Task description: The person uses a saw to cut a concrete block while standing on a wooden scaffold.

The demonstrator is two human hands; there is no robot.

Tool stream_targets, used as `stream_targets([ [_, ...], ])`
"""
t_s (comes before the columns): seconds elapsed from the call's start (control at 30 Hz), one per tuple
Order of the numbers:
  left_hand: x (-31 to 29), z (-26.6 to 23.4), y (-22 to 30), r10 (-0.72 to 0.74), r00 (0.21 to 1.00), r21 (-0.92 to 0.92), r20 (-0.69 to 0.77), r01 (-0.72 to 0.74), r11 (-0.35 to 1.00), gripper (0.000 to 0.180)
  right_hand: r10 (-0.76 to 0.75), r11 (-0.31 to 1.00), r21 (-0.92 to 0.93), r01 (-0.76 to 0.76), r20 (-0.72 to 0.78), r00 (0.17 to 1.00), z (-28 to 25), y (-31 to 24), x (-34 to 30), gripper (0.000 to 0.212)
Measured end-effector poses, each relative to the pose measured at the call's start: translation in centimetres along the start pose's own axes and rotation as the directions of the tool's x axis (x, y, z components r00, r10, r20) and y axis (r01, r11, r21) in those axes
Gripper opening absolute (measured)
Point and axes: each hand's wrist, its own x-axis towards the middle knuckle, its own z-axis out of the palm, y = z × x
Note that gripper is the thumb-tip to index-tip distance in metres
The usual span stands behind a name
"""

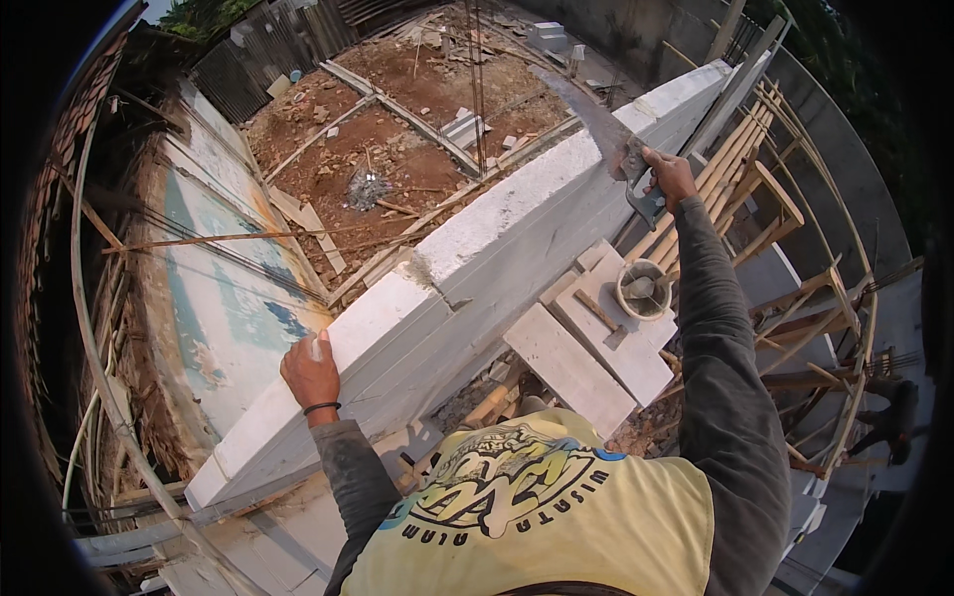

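Observation:
My right hand (672,177) is closed around the grey handle of a handsaw (594,117), raised over the far part of a white block wall (527,204). Its wide blade points up and to the left, apart from my left hand. At the near part of the same wall, my left hand (310,373) is curled over the top edge, with a dark band at the wrist. Its fingertips are partly hidden. A step with a rough, broken edge shows in the wall top between my two hands.
Right of the wall, a hammer (600,310) and a bucket (643,290) with grey contents rest on flat white blocks (568,366). Bamboo poles (723,179) and wooden scaffolding stand farther right. Beyond the wall lies reddish soil (417,164) with thin upright rods (478,99).

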Motion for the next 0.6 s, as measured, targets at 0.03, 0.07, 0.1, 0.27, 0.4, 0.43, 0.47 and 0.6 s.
stream_targets([
  [0.03, 0.2, 0.0, 0.1, 0.0, 1.0, -0.004, 0.002, 0.0, 1.0, 0.033, -0.006, 0.999, -0.049, 0.007, 0.036, 0.999, -0.6, 0.3, -0.8, 0.039],
  [0.07, 0.1, -0.1, 0.1, -0.012, 1.0, 0.015, 0.017, 0.012, 1.0, 0.033, 0.0, 0.995, -0.102, 0.009, 0.084, 0.996, -0.1, 0.2, -2.4, 0.038],
  [0.1, -0.2, -0.4, 0.0, -0.023, 0.999, 0.038, 0.043, 0.021, 0.999, 0.033, 0.009, 0.994, -0.109, 0.001, 0.098, 0.995, 0.6, 0.9, -5.2, 0.036],
  [0.27, -0.8, -0.6, -0.3, -0.061, 0.998, 0.065, 0.027, 0.059, 0.996, 0.032, -0.031, 0.991, -0.13, 0.045, 0.106, 0.994, 1.2, -1.4, -13.9, 0.036],
  [0.4, 0.3, -0.8, 0.9, -0.03, 0.999, 0.062, 0.033, 0.028, 0.998, 0.033, -0.042, 0.988, 0.145, 0.049, -0.051, 0.998, 0.5, 0.9, -3.3, 0.041],
  [0.43, 0.4, -0.8, 1.1, -0.027, 0.999, 0.065, 0.045, 0.024, 0.998, 0.033, -0.052, 0.985, 0.158, 0.066, -0.095, 0.994, 0.4, 0.1, -0.3, 0.042],
  [0.47, 0.4, -0.7, 1.0, -0.013, 0.999, 0.065, 0.031, 0.011, 0.998, 0.033, -0.055, 0.981, 0.177, 0.078, -0.133, 0.99, 0.4, -0.3, 1.8, 0.043],
  [0.6, 0.5, -0.5, 0.5, 0.012, 1.0, 0.086, 0.013, -0.013, 0.996, 0.035, 0.002, 1.0, 0.008, -0.002, -0.08, 0.997, -0.1, 0.8, 3.2, 0.041],
])
